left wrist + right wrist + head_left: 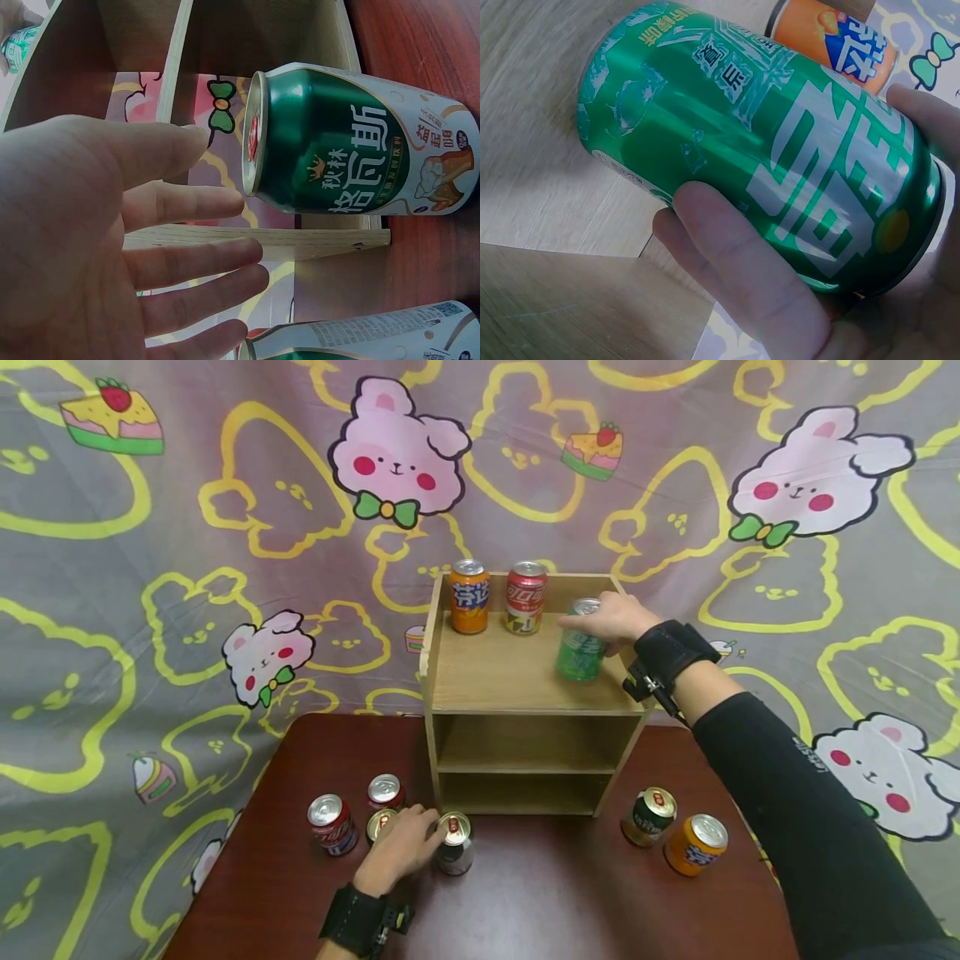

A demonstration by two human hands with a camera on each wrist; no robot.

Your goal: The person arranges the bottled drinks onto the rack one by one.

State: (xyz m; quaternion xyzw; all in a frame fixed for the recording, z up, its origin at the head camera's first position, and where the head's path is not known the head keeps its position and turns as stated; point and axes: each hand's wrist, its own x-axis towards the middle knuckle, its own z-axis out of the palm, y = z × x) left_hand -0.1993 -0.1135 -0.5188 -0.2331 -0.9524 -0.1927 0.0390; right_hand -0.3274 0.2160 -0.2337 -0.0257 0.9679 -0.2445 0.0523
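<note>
My right hand [613,618] grips a green soda can [757,150] near its top, at the right side of the shelf's upper board [495,685]. Fingers and thumb lie on both sides of that can in the right wrist view. My left hand [401,852] hovers low over the table by two green-and-white cans, its fingers spread and holding nothing. One of these, a green-and-white can [330,142], stands just beyond the fingertips in the left wrist view. The other green-and-white can [380,823] is partly hidden behind the hand.
An orange can [469,597] and a red can [526,599] stand on the top board. Two red cans, one a red-and-blue can [333,827], are at the table's left. A dark green can [649,817] and another orange can [696,845] stand at the right. A patterned cloth [300,568] hangs behind.
</note>
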